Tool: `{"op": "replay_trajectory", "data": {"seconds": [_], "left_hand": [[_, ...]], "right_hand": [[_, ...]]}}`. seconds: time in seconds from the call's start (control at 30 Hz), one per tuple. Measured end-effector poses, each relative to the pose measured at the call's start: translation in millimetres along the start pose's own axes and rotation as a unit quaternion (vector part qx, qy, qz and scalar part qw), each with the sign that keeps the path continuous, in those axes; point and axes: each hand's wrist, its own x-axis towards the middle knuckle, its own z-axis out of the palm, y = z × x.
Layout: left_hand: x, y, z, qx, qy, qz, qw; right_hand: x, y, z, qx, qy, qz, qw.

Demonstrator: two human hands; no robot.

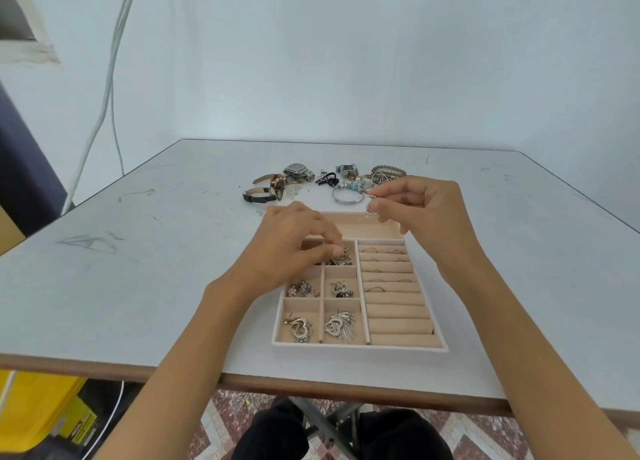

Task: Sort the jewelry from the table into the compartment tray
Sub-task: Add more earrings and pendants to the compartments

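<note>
The right hand [426,213], centre right of the frame, pinches a small silver piece [372,207] between thumb and forefinger. The piece hangs vertically above the far rim of the compartment tray [360,348]. The empty long compartment [363,230] lies just below it, toward the lower frame. The left hand [294,241] curls over the top small compartments; whether it pinches anything cannot be told.

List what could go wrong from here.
1. The right hand pinches a small dangling piece over the far edge of the tray. It may slip onto the table or into a wrong slot.
2. The left hand reaches into a crowded compartment. It may snag the tangled earrings and drag them over the divider.
</note>
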Motion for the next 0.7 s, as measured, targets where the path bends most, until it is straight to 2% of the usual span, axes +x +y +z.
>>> {"op": "replay_trajectory", "data": {"seconds": [0.33, 0.5, 0.6, 0.7], "left_hand": [[-1, 2, 1, 0.050, -0.007, -0.006, 0.999], [-3, -1, -2, 0.034, 0.004, -0.003, 0.999], [-8, -8, -12, 0.034, 0.052, -0.041, 0.997], [-21, -14, -21, 0.091, 0.081, -0.114, 0.986]], "right_hand": [[0, -2, -3, 0.009, 0.014, 0.011, 1.000], [0, -2, -3, 0.010, 0.015, 0.008, 1.000], [0, -1, -3, 0.011, 0.012, 0.006, 1.000], [-1, -1, -2, 0.009, 0.005, 0.005, 1.000]]}}
